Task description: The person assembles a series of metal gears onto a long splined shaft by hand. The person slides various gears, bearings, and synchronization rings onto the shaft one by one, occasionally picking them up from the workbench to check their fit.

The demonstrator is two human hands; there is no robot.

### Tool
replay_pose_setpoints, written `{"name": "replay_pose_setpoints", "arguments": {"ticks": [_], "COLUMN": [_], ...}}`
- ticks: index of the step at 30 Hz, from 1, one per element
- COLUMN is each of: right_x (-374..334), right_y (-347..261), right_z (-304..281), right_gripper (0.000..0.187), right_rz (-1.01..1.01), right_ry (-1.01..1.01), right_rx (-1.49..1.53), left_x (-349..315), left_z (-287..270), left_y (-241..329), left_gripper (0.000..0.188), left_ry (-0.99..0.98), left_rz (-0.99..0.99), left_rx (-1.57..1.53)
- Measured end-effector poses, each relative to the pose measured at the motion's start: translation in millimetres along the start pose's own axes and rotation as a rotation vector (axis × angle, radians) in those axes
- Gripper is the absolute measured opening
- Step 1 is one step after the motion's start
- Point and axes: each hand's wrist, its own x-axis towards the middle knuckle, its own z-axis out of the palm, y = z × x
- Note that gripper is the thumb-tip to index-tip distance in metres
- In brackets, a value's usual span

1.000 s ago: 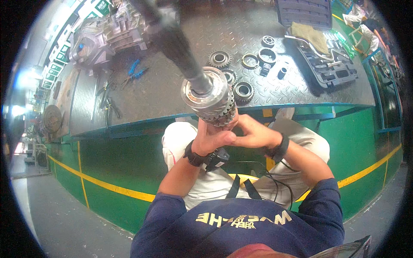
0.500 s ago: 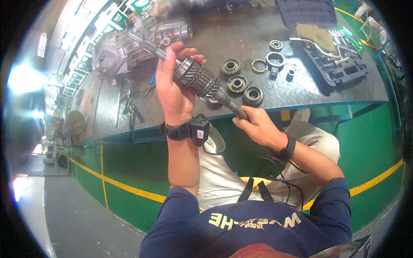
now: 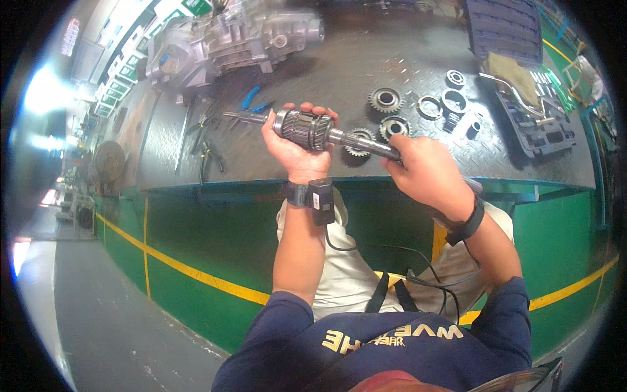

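A steel gear shaft (image 3: 304, 129) with several helical gears on it lies almost level across my two hands, above the near side of the workbench. My left hand (image 3: 294, 159), palm up, cradles the geared middle with its fingers curled behind. The thin splined end sticks out past my left thumb. My right hand (image 3: 428, 168) grips the plain right end, which disappears under the fingers. Just behind the shaft, between my hands, loose toothed gears (image 3: 375, 100) rest on the bench, one partly covered by the shaft.
On the metal bench (image 3: 339, 62), a gearbox housing (image 3: 241, 46) stands at the back left. Blue-handled pliers (image 3: 250, 99) and other hand tools lie nearer. To the right are a bearing (image 3: 455, 79), metal rings (image 3: 445, 108) and an open tool case (image 3: 555, 137) with a cloth (image 3: 513, 73).
The shaft has swung from a steep slant to nearly level. My left hand has come down and turned palm up under the gears; my right hand has shifted right. The view has shifted too.
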Motion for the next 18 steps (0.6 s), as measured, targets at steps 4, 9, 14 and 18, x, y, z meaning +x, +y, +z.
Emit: {"name": "replay_pose_setpoints", "arguments": {"ticks": [4, 9, 14, 18], "right_x": [16, 44, 77, 90], "right_y": [-18, -38, -54, -65], "right_z": [-16, -44, -56, -33], "right_gripper": [0.018, 0.009, 0.008, 0.006], "right_rz": [-0.05, -0.196, -0.315, -0.47], "right_ry": [0.0, -0.007, -0.065, 0.137], "right_rx": [-0.089, -0.272, -0.409, -0.424], "left_x": [-1, -12, 7, 10], "left_z": [-9, 13, -18, -22], "left_y": [11, 3, 13, 23], "left_gripper": [0.039, 0.04, 0.042, 0.041], "left_ry": [-0.111, 0.007, -0.028, 0.015], "left_rz": [0.016, 0.092, 0.099, 0.102], "left_rx": [-0.172, -0.229, -0.417, -0.527]}}
